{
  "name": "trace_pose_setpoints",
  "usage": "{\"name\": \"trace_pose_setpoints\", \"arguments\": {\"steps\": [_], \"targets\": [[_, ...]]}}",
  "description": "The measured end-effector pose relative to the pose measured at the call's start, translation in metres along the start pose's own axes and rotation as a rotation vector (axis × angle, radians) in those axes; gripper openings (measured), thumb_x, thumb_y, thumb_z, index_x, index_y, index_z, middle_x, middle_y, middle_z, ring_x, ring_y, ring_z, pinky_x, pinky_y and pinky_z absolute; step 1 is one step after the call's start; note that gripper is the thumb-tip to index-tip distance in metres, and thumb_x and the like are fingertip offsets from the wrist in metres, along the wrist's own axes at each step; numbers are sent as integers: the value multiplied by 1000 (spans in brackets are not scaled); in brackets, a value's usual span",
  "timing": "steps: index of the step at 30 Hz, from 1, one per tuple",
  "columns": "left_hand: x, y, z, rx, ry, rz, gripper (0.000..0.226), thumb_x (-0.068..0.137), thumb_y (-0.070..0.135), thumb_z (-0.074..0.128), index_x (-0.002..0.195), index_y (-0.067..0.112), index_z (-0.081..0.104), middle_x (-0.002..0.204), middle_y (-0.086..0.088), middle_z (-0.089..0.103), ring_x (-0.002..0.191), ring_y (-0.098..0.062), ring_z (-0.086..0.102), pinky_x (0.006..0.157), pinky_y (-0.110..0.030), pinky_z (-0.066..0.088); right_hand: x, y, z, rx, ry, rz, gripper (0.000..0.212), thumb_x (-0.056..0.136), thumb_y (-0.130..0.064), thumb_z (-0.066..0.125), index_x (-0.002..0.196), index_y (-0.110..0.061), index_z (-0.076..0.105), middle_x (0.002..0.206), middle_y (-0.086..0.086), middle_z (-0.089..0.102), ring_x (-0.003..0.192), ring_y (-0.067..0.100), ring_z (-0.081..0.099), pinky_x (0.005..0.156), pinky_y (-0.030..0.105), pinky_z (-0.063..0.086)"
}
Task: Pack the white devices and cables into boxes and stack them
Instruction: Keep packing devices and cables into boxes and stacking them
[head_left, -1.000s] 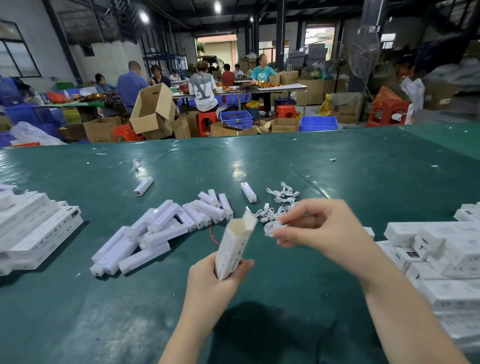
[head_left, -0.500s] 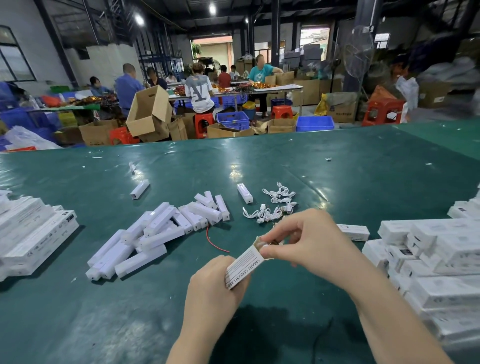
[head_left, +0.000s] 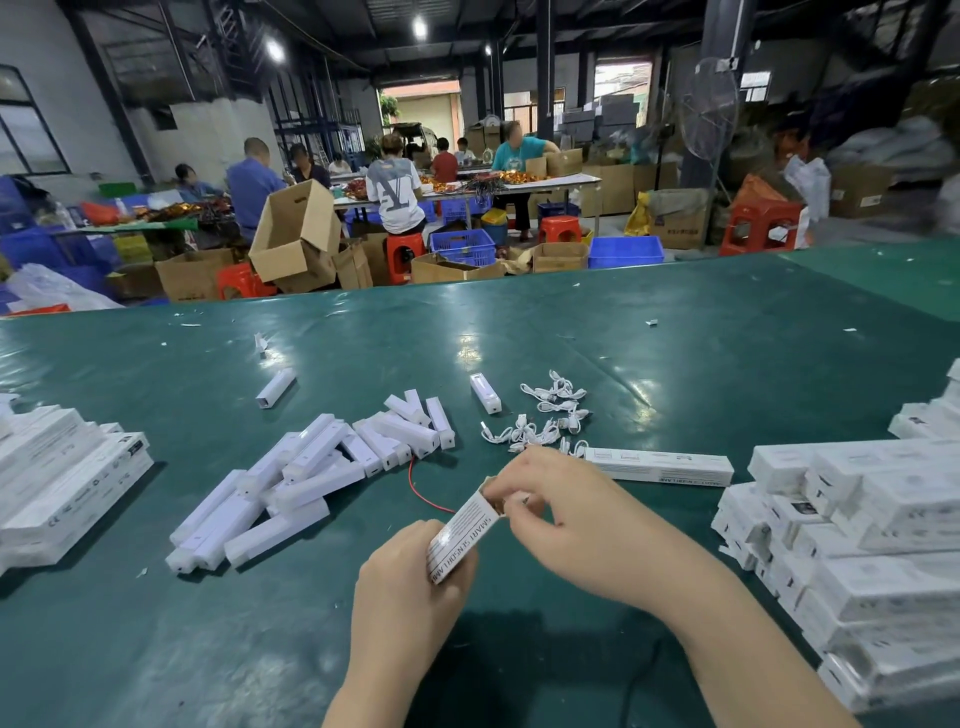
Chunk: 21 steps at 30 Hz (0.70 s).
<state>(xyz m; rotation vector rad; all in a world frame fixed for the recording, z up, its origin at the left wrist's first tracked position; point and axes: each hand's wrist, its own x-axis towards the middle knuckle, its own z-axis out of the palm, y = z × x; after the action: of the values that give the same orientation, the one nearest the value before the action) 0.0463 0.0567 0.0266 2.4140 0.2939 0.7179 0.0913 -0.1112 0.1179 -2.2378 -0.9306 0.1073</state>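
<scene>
At the near edge of a green table (head_left: 675, 364), a worker's left hand (head_left: 410, 582) grips the lower end of a slim white box (head_left: 460, 535), while the right hand (head_left: 561, 509) pinches its open top end, fingers curled. Beyond lie loose white devices (head_left: 291, 483) in a heap at centre-left and coiled white cables (head_left: 545, 421) just beyond the hands. Packed boxes (head_left: 883, 545) are stacked along the right edge, and another stack (head_left: 57, 473) sits at the left edge.

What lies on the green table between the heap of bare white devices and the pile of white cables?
In the head view, one white device lies alone between the device heap and the cables, on the green table.
</scene>
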Motion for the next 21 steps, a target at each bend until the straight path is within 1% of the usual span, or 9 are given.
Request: {"name": "trace_pose_setpoints", "arguments": {"steps": [2, 4, 7, 9, 11, 14, 16, 18, 21], "targets": [[-1, -1, 1, -102, 15, -32, 40, 81, 27, 69, 61, 12, 39, 57, -3, 42, 55, -18, 35, 48, -24, 29, 1, 1, -3, 214, 42, 34, 30, 95, -11, 45, 103, -30, 68, 94, -27, 67, 70, 3, 66, 63, 16, 47], [-1, -1, 1, -224, 37, -57, 38, 82, 27, 69, 61, 15, 40, 54, 2, 40, 51, -12, 33, 48, -21, 29, 3, 4, -1, 304, 136, 32, 34, 95, -9, 48, 110, -35, 65, 99, -31, 65, 71, 2, 66, 61, 11, 42], [-2, 1, 0, -288, 34, -34, 39, 82, 23, 70, 60, 19, 38, 51, 7, 39, 49, -8, 31, 46, -18, 28, 8, 7, 6, 198, 202, -36, 37, 97, -16, 53, 120, -43, 62, 122, -26, 46, 90, 2, 55, 70, 11, 40], [-3, 2, -1, -308, 41, -25, 40, 82, 22, 70, 59, 21, 38, 51, 7, 40, 48, -7, 32, 46, -16, 28, 11, 8, 13, 221, 193, -42, 33, 98, -21, 53, 110, -49, 66, 133, -18, 41, 104, 3, 52, 78, 15, 44], [-3, 2, 0, -319, 54, -39, 40, 82, 21, 70, 58, 22, 38, 51, 7, 39, 48, -7, 32, 45, -14, 28, 14, 7, 19, 267, 226, -52, 31, 97, -18, 56, 104, -44, 71, 133, -11, 49, 113, -4, 50, 85, 13, 45], [-2, 2, 1, -356, 69, -88, 32, 81, 16, 69, 61, 19, 44, 49, 8, 40, 47, -6, 31, 44, -15, 28, 15, 2, 33, 299, 276, -136, 27, 96, -13, 56, 115, -23, 72, 122, -13, 59, 115, -13, 50, 89, 7, 42], [-1, 3, 1, -407, 76, -131, 24, 79, 12, 67, 62, 22, 54, 49, 8, 44, 47, -4, 32, 46, -14, 30, 14, -2, 44, 277, 253, -181, 38, 94, -25, 55, 130, -16, 63, 133, -20, 52, 121, -10, 48, 99, 10, 39], [-1, 3, -1, -465, 93, -158, 29, 80, 7, 67, 59, 24, 55, 47, 8, 44, 47, -3, 30, 45, -14, 30, 13, -5, 56, 191, 220, -220, 54, 93, -37, 51, 143, -18, 49, 150, -19, 36, 136, -10, 32, 112, 14, 28], [-2, 5, -5, -452, 94, -133, 30, 83, 14, 63, 57, 21, 50, 47, 4, 44, 45, -4, 33, 42, -11, 30, 9, -9, 64, 132, 231, -318, 52, 95, -37, 52, 146, -29, 43, 159, -14, 26, 143, -6, 21, 115, 15, 22]]}}
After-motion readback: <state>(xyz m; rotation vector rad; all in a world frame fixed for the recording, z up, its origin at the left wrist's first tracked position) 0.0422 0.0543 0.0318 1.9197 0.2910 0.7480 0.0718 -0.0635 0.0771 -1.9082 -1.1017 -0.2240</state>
